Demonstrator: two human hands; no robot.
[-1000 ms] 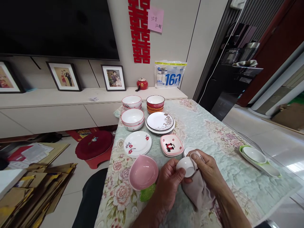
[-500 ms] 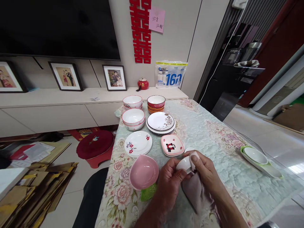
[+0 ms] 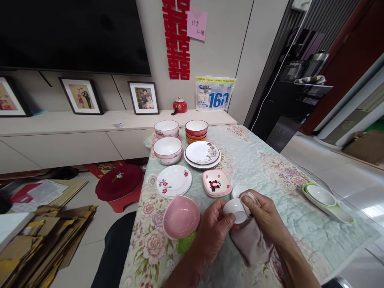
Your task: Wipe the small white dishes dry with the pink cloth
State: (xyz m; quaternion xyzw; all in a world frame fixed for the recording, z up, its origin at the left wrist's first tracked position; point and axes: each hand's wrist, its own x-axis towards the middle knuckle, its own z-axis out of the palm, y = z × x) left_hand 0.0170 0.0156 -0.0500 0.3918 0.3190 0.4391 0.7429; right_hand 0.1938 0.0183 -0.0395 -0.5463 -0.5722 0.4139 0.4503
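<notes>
My left hand (image 3: 216, 224) is closed on the near left side of a small white bowl (image 3: 235, 209), which is tipped so its underside partly shows. On the bowl's right side, my right hand (image 3: 261, 210) presses a greyish-mauve cloth (image 3: 249, 242) against the rim; the cloth hangs down below the fingers. Just behind the hands lies a small white dish (image 3: 239, 191), partly hidden. A pink drop-shaped bowl (image 3: 181, 218) with a green leaf-shaped part (image 3: 186, 241) stands left of my left hand. Square pink-rimmed plates (image 3: 216, 182) with a cat print are stacked farther back.
White flowered plates (image 3: 174, 181), brown-patterned plates (image 3: 201, 153), red-rimmed bowls (image 3: 167, 148) and red and orange bowls (image 3: 196, 129) stand stacked on the floral tablecloth (image 3: 156, 244). A green-edged dish (image 3: 330, 202) lies far right. A red stool (image 3: 120, 182) is left of the table.
The small bowl has turned in my fingers, so more of its underside shows. My right hand has shifted slightly right with the cloth, and more of the dish behind is visible.
</notes>
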